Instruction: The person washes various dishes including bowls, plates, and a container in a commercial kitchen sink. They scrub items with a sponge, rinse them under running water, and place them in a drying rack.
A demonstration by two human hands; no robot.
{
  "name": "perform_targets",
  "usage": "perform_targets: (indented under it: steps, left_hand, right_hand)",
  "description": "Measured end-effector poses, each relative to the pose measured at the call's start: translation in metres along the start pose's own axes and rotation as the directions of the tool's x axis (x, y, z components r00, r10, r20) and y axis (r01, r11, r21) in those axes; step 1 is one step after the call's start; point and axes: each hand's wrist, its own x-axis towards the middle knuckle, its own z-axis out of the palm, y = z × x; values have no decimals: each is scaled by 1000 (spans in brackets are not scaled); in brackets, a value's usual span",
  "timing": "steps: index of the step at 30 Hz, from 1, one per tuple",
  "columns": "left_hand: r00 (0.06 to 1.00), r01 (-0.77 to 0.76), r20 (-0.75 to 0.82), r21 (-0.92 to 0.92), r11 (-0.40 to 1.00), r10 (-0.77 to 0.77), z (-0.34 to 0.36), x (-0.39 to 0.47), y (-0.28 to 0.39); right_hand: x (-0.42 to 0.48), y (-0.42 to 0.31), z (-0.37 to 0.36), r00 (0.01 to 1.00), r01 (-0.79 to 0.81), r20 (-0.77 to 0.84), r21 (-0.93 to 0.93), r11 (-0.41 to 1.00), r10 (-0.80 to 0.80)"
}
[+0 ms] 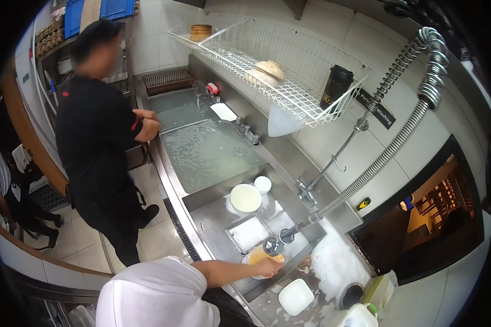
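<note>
My left hand [270,267] reaches across the sink's front edge and grips the near rim of a round white tub [251,274], whose inside looks orange-yellow. The chrome spray head [272,245] of a spring-hose tap hangs right over the tub and hides part of it. A white rectangular dish [296,297] rests on the soapy counter just to the right of my hand. Behind the tub, a rectangular container [248,234] filled with white foam sits in the basin. A larger round tub [246,198] and a small white one [262,184] stand farther back. My right hand is out of view.
A water-filled sink [212,151] lies to the left, where a co-worker [98,135] in black stands. Foam [335,261] covers the right counter, near a white jug [358,316]. A wire shelf [237,61] holds bowls [266,73] and a black cup [337,83].
</note>
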Motion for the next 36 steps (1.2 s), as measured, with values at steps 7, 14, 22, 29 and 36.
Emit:
perform_targets:
  steps: [7, 14, 22, 29, 36]
  left_hand:
    - [884, -303, -95, 629, 716, 458, 113, -14, -13]
    - [699, -296, -300, 706, 644, 650, 12, 31, -62]
    - [943, -102, -269, -794, 600, -196, -60, -26, -21]
    - [883, -366, -121, 423, 829, 453, 85, -25, -22]
    - [800, -577, 142, 447, 683, 583, 100, -9, -44]
  right_hand:
    - [-5, 12, -4, 997, 59, 36, 51, 997, -61]
    - [2, 46, -30, 995, 62, 71, 104, 993, -70]
    - [67, 150, -125, 967, -101, 249, 169, 980, 56]
    - [41, 26, -17, 935, 179, -300, -59, 982, -189]
    - [-17, -16, 11, 989, 150, 31, -69, 986, -148]
